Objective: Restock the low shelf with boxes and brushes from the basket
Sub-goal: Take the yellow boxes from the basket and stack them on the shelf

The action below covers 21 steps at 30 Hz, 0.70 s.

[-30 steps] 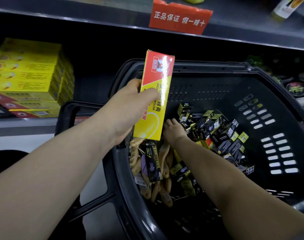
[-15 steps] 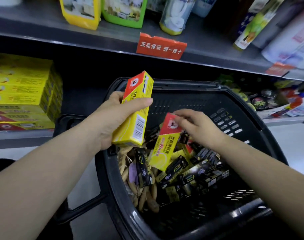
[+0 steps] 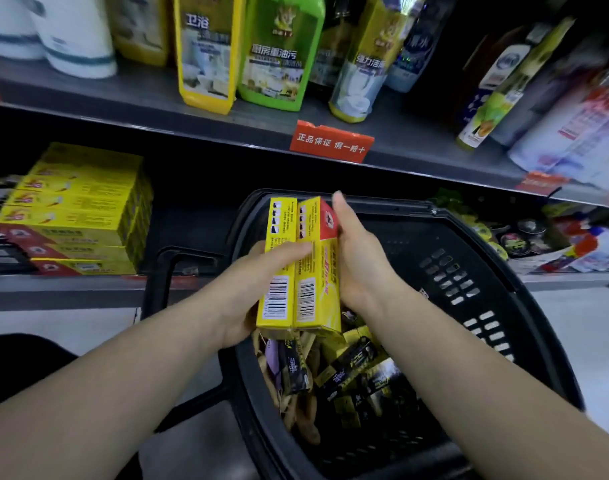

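Note:
Two yellow boxes stand side by side above the black basket [image 3: 469, 271]. My left hand [image 3: 247, 292] grips the left yellow box [image 3: 277, 268], thumb across its front. My right hand [image 3: 358, 265] holds the right yellow box [image 3: 316, 271], which has a red top, against the first. Inside the basket lie small black-and-yellow boxes [image 3: 351, 365] and wooden brushes [image 3: 303, 417]. On the low shelf [image 3: 71, 289] at the left stands a stack of yellow boxes [image 3: 78, 206].
The upper shelf [image 3: 226, 123] carries cleaning bottles and pouches and a red label [image 3: 330, 142]. Round tins and packets [image 3: 524, 237] lie on the low shelf at the right. The basket's handle [image 3: 178, 265] sits near the shelf edge.
My right hand lifted a second yellow box out of the basket and brought it up beside the one in my left hand. The view tilted upward.

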Available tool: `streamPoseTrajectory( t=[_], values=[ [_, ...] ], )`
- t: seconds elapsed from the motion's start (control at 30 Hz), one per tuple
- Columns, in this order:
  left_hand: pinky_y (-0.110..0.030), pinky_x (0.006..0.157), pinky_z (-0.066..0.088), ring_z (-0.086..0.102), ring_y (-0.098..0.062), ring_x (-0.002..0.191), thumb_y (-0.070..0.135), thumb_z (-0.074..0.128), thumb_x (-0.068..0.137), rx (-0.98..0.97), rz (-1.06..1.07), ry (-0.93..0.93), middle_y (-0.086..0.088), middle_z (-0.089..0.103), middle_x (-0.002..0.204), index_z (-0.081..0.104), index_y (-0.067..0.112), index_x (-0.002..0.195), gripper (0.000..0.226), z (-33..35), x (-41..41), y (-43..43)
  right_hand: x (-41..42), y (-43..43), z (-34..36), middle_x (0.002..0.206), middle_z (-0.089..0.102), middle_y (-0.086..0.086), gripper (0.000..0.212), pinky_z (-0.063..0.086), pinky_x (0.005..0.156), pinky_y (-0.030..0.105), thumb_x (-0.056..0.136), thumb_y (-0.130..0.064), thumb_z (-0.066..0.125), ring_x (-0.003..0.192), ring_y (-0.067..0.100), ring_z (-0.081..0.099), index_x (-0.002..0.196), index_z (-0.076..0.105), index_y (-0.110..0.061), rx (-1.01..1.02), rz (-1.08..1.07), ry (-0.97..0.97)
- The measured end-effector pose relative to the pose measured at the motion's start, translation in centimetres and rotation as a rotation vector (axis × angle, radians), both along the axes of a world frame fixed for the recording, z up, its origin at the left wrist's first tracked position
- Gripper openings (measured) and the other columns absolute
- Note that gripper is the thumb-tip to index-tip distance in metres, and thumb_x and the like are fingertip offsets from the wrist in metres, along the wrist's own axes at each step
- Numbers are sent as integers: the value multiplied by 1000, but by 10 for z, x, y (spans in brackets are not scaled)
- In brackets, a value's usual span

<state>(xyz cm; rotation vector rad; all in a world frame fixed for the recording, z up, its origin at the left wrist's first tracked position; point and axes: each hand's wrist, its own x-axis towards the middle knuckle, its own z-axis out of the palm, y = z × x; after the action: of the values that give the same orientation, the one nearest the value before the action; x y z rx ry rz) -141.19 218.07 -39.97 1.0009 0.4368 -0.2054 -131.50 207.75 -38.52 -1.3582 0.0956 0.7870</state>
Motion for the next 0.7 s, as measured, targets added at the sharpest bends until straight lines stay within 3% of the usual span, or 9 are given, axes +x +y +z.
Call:
streamPoseTrajectory(
  t=[0.03,0.1,0.17,0.27,0.37,0.5,0.63,0.7],
  values=[
    [-30,58,56,73,-21,80,30,72,69,-34,7,-49,-10,73,97,54,14,117,54,-3,-2,1,-2,5,1,111,68,18,48,54,86,47,87,-40,59,100,34,66,121,59,-6,0,28,-40],
    [-34,61,58,72,-25,83,29,75,58,76,27,-92,-8,74,97,53,23,121,67,-6,-9,9,-6,14,3,109,68,19,47,56,81,42,86,-28,64,94,32,67,125,54,-4,-7,79,-114],
    [-35,59,59,72,-25,81,26,75,58,55,54,-79,-7,74,95,54,25,119,65,-3,-9,20,-6,21,5,107,70,16,43,57,78,39,86,-28,63,90,28,68,122,56,-6,-35,145,-133],
    [-35,56,59,72,-26,81,25,75,57,20,110,-82,-7,74,95,55,24,119,64,-5,-15,37,-5,33,10,101,73,9,33,53,88,42,89,-41,57,93,26,69,108,66,-15,-128,268,-154],
    [-34,54,57,72,-26,81,22,73,58,33,204,-82,-9,74,97,56,22,120,64,-6,-24,58,-10,51,12,105,72,10,37,49,95,45,87,-39,60,99,27,67,112,64,-12,-158,363,-207],
    [-34,49,55,73,-25,73,22,72,59,-24,319,-83,-10,74,90,60,14,112,55,-6,-35,86,-20,81,13,92,71,13,13,59,72,34,86,-12,61,77,23,69,97,64,-5,-70,456,-162],
    [-30,50,57,69,-16,58,19,71,68,-70,466,-54,-7,71,75,61,7,114,49,-17,-47,117,-23,112,10,66,65,9,22,55,52,26,91,-27,55,57,21,63,83,63,-7,-83,375,-47],
    [-33,53,58,69,-18,60,22,73,62,-87,497,-28,-8,70,79,59,6,118,60,-28,-55,130,-24,129,6,59,64,6,29,53,48,23,89,-36,58,49,18,61,79,64,-9,-139,363,-75]
  ],
)
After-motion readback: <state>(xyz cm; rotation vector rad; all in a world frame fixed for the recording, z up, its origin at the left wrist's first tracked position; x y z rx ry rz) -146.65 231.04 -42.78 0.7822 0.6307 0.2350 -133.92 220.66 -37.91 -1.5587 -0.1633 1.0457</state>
